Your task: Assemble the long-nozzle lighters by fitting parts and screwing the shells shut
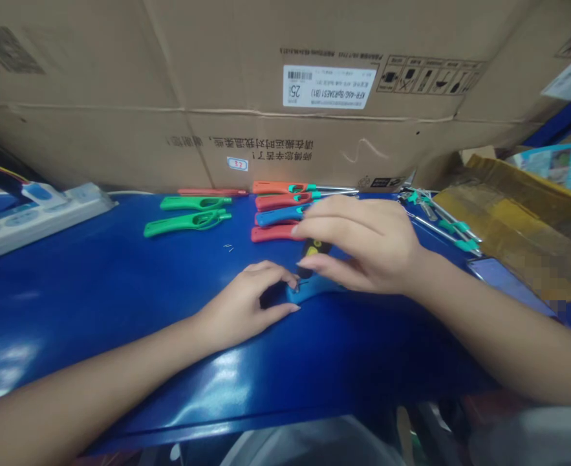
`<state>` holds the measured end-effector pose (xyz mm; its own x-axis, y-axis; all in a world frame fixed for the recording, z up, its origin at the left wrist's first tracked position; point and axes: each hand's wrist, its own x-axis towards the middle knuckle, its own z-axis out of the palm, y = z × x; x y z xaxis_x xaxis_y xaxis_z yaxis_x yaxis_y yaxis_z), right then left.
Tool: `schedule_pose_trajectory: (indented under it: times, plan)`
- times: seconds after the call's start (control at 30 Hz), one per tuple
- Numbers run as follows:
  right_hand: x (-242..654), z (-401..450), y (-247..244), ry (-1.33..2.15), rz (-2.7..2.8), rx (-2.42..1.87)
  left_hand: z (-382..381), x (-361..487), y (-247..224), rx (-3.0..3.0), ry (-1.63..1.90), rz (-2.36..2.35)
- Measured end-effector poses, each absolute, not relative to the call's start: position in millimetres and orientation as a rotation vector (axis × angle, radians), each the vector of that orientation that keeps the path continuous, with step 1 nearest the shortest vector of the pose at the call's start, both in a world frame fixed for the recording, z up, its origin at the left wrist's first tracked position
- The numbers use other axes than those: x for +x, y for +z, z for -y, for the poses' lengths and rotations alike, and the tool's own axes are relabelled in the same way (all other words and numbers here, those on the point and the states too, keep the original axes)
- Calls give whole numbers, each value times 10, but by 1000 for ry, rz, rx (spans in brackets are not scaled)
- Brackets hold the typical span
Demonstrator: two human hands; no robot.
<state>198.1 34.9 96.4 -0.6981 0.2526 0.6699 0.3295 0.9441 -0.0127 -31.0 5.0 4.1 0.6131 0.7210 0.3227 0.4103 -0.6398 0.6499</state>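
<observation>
My right hand (367,243) is closed around a black-and-yellow screwdriver (313,249), held over a blue gas-lighter handle (309,290). The screwdriver's lower end is close to that handle; whether it touches cannot be made out. With thumb and fingers, my left hand (246,301) grips the left end of the blue handle, which lies on the blue table. My right hand hides the handle's far end. Behind my right hand lie finished-looking lighters with metal tubes: an orange one (275,188), a red one (278,202), another blue one (278,215) and a lower red one (273,233).
Two green lighter casings (183,224) and a red piece (212,192) lie back left. Tiny screws (228,247) sit nearby. A power strip (43,217) is at left. Metal tubes with teal parts (452,226), a phone (508,285) and a cardboard box (518,220) are right. Large cardboard (246,77) stands behind.
</observation>
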Motion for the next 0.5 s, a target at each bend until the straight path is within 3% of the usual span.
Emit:
schedule_pose_trajectory:
  times: [0.17,0.33,0.5]
  plan:
    - [1969,-370,969,179,2399,-370,-56,-305,54,2312,762,-904]
    - [1975,-383,958,-102,2340,-413,-46,-313,50,2311,779,-894]
    - [1951,-363,985,261,2385,-423,-47,-313,48,2306,766,-884]
